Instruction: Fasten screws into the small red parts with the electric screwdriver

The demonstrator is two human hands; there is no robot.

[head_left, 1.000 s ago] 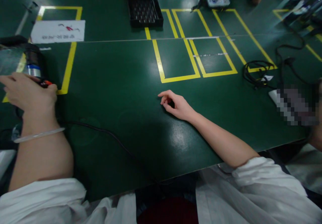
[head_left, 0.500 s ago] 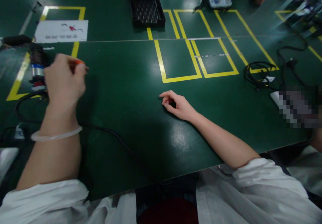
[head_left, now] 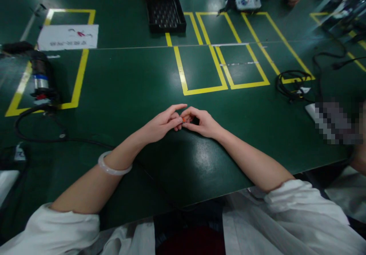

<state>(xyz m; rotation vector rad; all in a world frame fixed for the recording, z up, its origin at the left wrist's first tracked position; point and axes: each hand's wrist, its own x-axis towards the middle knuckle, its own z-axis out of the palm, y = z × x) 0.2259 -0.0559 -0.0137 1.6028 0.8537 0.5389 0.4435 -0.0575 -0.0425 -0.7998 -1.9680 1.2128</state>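
My left hand (head_left: 160, 126), with a pale bracelet (head_left: 113, 167) on the wrist, meets my right hand (head_left: 204, 123) low over the green table. Between their fingertips shows a small orange piece (head_left: 183, 120), mostly covered by the fingers; its exact kind cannot be made out. The left thumb and fingers are closed on it, and the right thumb and index finger pinch at the same spot. The rest of the left fingers partly stretch forward.
To the left lies a black corded device (head_left: 41, 77) with a silver and blue band, near a white paper sign (head_left: 68, 37). A black tray (head_left: 167, 28) sits at the far side by another person's hands. On the right are a coiled cable (head_left: 291, 85) and yellow tape outlines (head_left: 206, 91).
My left hand has come from beside the black device on the left to my right hand, bringing the orange piece. The right hand has stayed almost in place.
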